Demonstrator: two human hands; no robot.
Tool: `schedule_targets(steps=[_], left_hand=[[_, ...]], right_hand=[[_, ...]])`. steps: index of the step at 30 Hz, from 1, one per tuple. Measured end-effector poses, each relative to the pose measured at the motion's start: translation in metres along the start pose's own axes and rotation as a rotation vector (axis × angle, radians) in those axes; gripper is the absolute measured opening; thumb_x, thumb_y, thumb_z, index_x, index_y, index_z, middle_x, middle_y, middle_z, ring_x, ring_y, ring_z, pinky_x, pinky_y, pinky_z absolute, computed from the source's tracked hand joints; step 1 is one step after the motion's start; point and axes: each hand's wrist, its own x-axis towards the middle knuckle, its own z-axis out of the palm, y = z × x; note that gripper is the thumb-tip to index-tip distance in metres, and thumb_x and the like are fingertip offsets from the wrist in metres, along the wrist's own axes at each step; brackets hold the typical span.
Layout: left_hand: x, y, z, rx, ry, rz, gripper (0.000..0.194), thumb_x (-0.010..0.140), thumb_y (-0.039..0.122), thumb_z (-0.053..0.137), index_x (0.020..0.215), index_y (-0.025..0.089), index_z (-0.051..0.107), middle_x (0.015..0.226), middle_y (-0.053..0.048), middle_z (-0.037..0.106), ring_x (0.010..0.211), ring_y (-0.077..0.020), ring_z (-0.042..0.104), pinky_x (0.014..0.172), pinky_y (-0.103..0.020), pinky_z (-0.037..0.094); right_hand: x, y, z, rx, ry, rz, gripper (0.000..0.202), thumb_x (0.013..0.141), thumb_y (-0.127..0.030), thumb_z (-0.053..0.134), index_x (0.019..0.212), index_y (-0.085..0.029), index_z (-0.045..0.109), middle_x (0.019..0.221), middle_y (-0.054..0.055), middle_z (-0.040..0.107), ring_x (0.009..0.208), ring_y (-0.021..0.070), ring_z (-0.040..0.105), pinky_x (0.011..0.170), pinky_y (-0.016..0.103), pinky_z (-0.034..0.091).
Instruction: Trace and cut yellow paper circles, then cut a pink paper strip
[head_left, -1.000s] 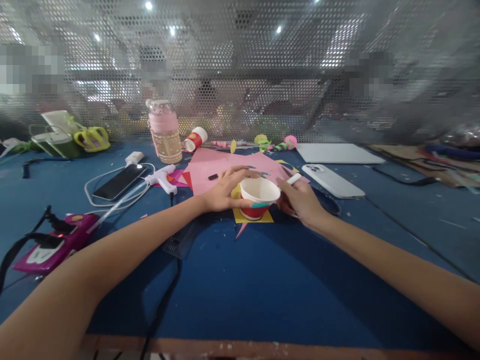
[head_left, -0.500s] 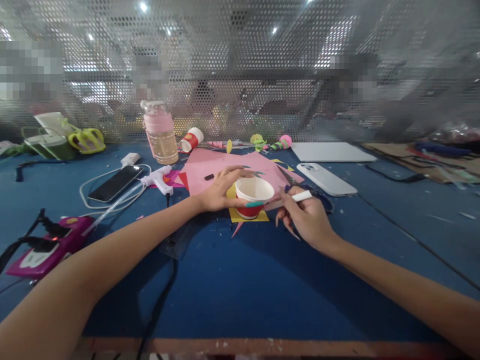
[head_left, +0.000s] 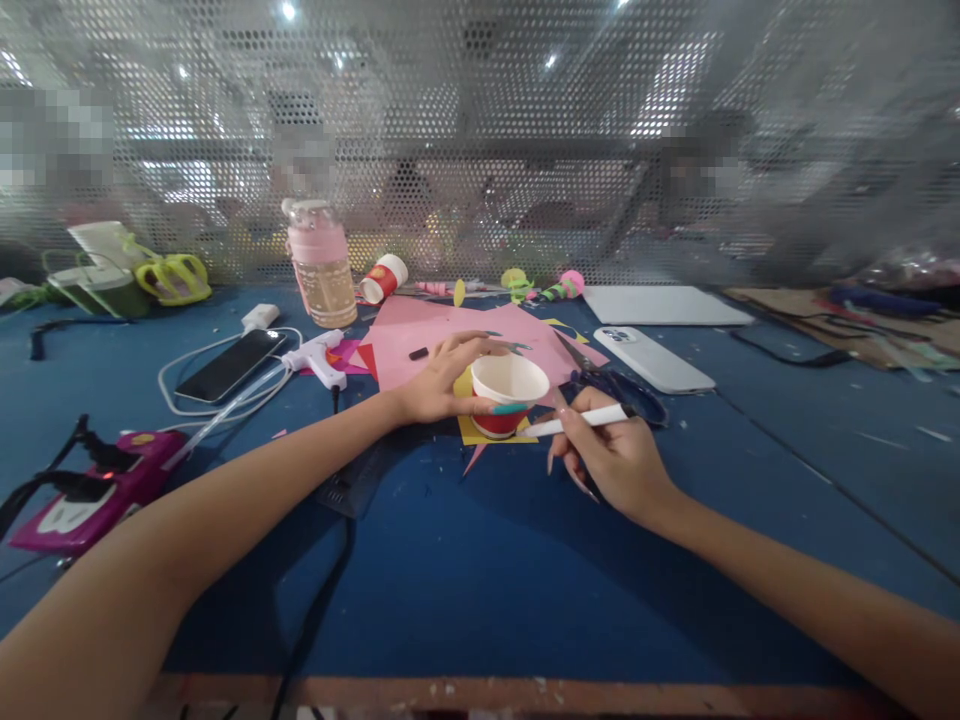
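marker (head_left: pixel 581 421) lowered in right hand (head_left: pixel 619 455), beside cup (head_left: pixel 510 381), left hand (head_left: pixel 448 384) around cup

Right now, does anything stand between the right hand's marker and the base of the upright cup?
Nothing visible: the right hand holds the white marker, its tip close to the base of the cup, over the yellow paper. The left hand holds the cup higher up.

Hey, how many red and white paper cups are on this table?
2: an upright cup on the yellow paper, with the left hand around it, and a tipped-over cup beside the bottle. More could be hidden behind other things.
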Motion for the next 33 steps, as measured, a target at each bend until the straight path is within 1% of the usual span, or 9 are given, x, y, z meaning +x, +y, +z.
schedule_targets(steps=[3,7,9,11,14,18,23,27,33], left_hand=[[0.0,0.001,-0.001,0.001,-0.007,-0.005,0.067,0.071,0.06,0.056,0.123,0.02,0.046,0.132,-0.013,0.047,0.127,-0.0295,0.03,0.105,-0.048,0.02],[0.0,0.002,-0.001,-0.002,-0.011,-0.013,0.066,0.071,0.059,0.057,0.123,0.02,0.046,0.132,-0.012,0.047,0.127,-0.0297,0.03,0.105,-0.048,0.02],[0.0,0.001,-0.001,-0.007,-0.01,-0.01,0.066,0.07,0.058,0.058,0.124,0.021,0.046,0.132,-0.011,0.047,0.126,-0.0296,0.031,0.105,-0.048,0.021],[0.001,0.001,-0.001,-0.014,-0.013,-0.002,0.066,0.071,0.058,0.058,0.124,0.021,0.046,0.132,-0.012,0.047,0.126,-0.0295,0.031,0.105,-0.048,0.021],[0.001,0.001,-0.001,-0.021,-0.025,-0.002,0.068,0.071,0.06,0.056,0.124,0.019,0.045,0.13,-0.013,0.047,0.126,-0.0303,0.031,0.105,-0.049,0.02],[0.001,0.001,-0.001,-0.022,-0.036,-0.027,0.069,0.071,0.062,0.054,0.124,0.019,0.045,0.128,-0.014,0.047,0.125,-0.0323,0.031,0.103,-0.05,0.021],[0.0,0.001,0.0,-0.028,-0.04,-0.056,0.069,0.069,0.063,0.054,0.122,0.021,0.045,0.127,-0.013,0.047,0.125,-0.0335,0.032,0.103,-0.052,0.02],[0.0,0.0,0.001,-0.036,-0.031,-0.062,0.067,0.069,0.063,0.055,0.121,0.022,0.045,0.127,-0.013,0.047,0.125,-0.033,0.032,0.103,-0.052,0.02],[0.0,0.001,0.0,-0.05,-0.02,-0.039,0.067,0.069,0.063,0.054,0.12,0.021,0.045,0.126,-0.013,0.048,0.12,-0.0314,0.037,0.102,-0.048,0.023]], right_hand=[[-0.001,0.001,0.0,0.016,0.017,-0.014,0.043,0.076,-0.057,0.053,0.057,-0.02,0.041,0.036,-0.005,0.048,0.022,0.0053,0.039,0.022,0.015,0.029],[-0.002,0.004,-0.002,0.079,0.149,-0.057,0.037,0.079,-0.05,0.054,0.059,-0.02,0.046,0.035,-0.006,0.046,0.023,0.0053,0.037,0.022,0.015,0.027],[-0.003,0.006,-0.002,0.111,0.176,-0.084,0.035,0.079,-0.049,0.055,0.061,-0.02,0.048,0.037,-0.005,0.048,0.023,0.0053,0.038,0.021,0.015,0.026],[-0.004,0.006,-0.002,0.121,0.114,-0.096,0.034,0.08,-0.048,0.055,0.063,-0.019,0.049,0.04,-0.005,0.051,0.023,0.0052,0.037,0.021,0.016,0.026],[-0.005,0.006,-0.001,0.062,-0.046,-0.138,0.031,0.083,-0.044,0.051,0.065,-0.019,0.048,0.042,-0.004,0.053,0.024,0.0057,0.04,0.024,0.017,0.03],[-0.005,0.002,0.0,-0.129,-0.171,-0.283,0.027,0.087,-0.036,0.047,0.066,-0.02,0.049,0.042,-0.004,0.053,0.028,0.0064,0.044,0.029,0.018,0.034],[-0.004,-0.006,0.002,-0.357,-0.18,-0.462,0.026,0.088,-0.032,0.042,0.067,-0.021,0.052,0.043,-0.004,0.051,0.034,0.008,0.048,0.038,0.021,0.038],[-0.002,-0.006,0.003,-0.409,-0.211,-0.481,0.029,0.089,-0.034,0.04,0.066,-0.023,0.052,0.045,-0.003,0.052,0.038,0.0099,0.05,0.042,0.023,0.04],[-0.001,-0.005,0.003,-0.424,-0.218,-0.545,0.026,0.088,-0.026,0.042,0.064,-0.021,0.052,0.054,0.0,0.058,0.046,0.0099,0.055,0.049,0.021,0.043]])
